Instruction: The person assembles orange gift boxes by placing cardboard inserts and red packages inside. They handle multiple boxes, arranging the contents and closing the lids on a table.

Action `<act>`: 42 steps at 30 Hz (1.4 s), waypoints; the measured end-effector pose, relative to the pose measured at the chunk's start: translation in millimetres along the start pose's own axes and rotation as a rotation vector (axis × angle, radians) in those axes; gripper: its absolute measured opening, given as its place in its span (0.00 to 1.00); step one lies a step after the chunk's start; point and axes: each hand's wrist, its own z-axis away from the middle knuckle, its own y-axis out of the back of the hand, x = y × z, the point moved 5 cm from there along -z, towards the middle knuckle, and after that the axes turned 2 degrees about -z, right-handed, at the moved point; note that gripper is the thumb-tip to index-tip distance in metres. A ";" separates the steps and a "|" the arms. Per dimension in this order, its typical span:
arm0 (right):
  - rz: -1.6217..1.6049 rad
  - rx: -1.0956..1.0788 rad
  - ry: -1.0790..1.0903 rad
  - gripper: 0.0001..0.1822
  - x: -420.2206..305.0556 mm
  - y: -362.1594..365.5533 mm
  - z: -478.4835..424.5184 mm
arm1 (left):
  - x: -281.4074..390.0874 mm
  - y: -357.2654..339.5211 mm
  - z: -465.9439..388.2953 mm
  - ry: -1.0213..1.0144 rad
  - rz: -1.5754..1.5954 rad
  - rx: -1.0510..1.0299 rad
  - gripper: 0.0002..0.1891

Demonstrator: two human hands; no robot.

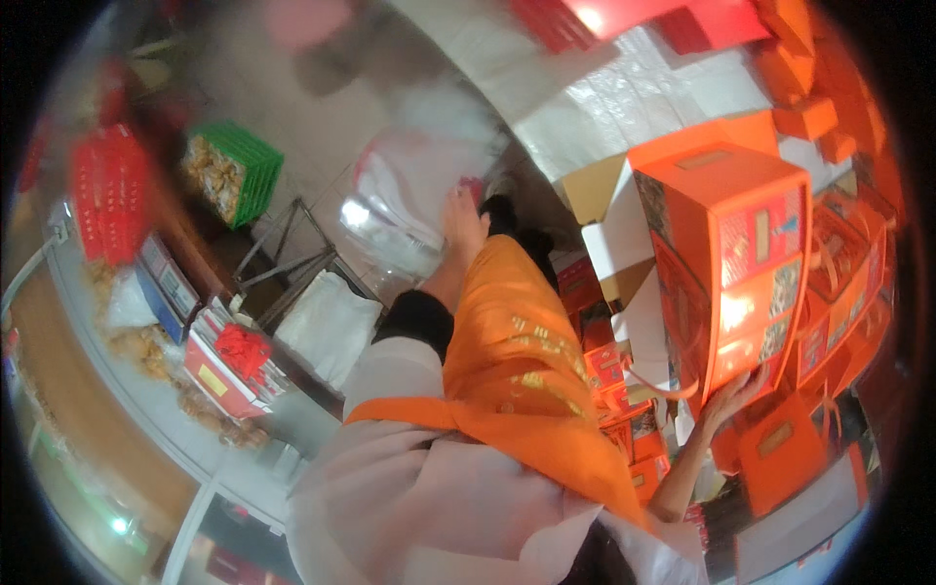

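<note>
My left hand (464, 219), at the upper middle, is closed on a large translucent plastic bag (406, 194) with a red edge. A small pinkish-red piece (472, 189) shows at its fingertips; what it is cannot be told. On the right, my right hand (731, 398) lies with extended fingers against the near lower edge of a large orange gift box (757, 175) with printed panels. Whether it grips the box is unclear. Beside that box, open cardboard flaps (603, 194) stick out. An orange apron (512, 329) with gold writing covers my front.
More orange gift boxes (782, 453) with handles crowd the right. A table covered in clear plastic sheeting (621, 95) bears red items. Leftward are a green crate (256, 172) of bagged goods, a metal frame (292, 256), a white sack (329, 322) and a counter with a red box (219, 373).
</note>
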 end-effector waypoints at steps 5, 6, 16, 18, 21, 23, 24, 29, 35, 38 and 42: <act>0.045 0.034 0.014 0.30 -7.5 -3.0 -4.3 | -9.5 -7.7 -68.2 0.130 -0.115 0.121 0.46; 0.053 0.033 -0.025 0.30 -8.5 -4.0 -3.9 | -6.8 -3.4 -76.0 0.149 -0.116 0.074 0.48; 0.191 0.024 0.021 0.33 15.7 3.6 -4.5 | -13.2 -21.8 -76.3 0.117 -0.208 -0.016 0.53; 0.173 0.021 0.021 0.34 11.2 -0.2 -5.2 | -18.5 -23.8 -72.2 0.038 -0.162 0.052 0.48; 0.152 0.027 0.006 0.34 6.9 0.5 -3.4 | -26.8 -23.0 -64.9 -0.125 -0.169 0.068 0.39; 0.141 0.029 -0.015 0.34 6.0 2.0 -1.5 | -38.7 -27.2 -61.6 -0.248 -0.124 0.077 0.34; 0.133 0.022 -0.023 0.34 5.9 1.0 -3.8 | -50.1 -35.0 -59.4 -0.303 -0.062 0.097 0.33; 0.093 0.035 -0.053 0.33 8.8 0.1 -3.5 | -27.2 -24.5 -59.8 -0.238 -0.054 -0.004 0.32; 0.060 0.039 -0.068 0.30 1.0 -1.9 -2.0 | -15.6 -21.8 -63.8 0.094 -0.043 0.183 0.43; 0.100 0.039 0.004 0.29 5.4 2.3 -1.8 | -8.8 -26.8 -66.3 0.132 -0.163 0.180 0.46; 0.129 0.033 -0.002 0.30 3.2 0.9 -2.8 | -17.2 -26.7 -70.7 0.136 -0.086 0.220 0.47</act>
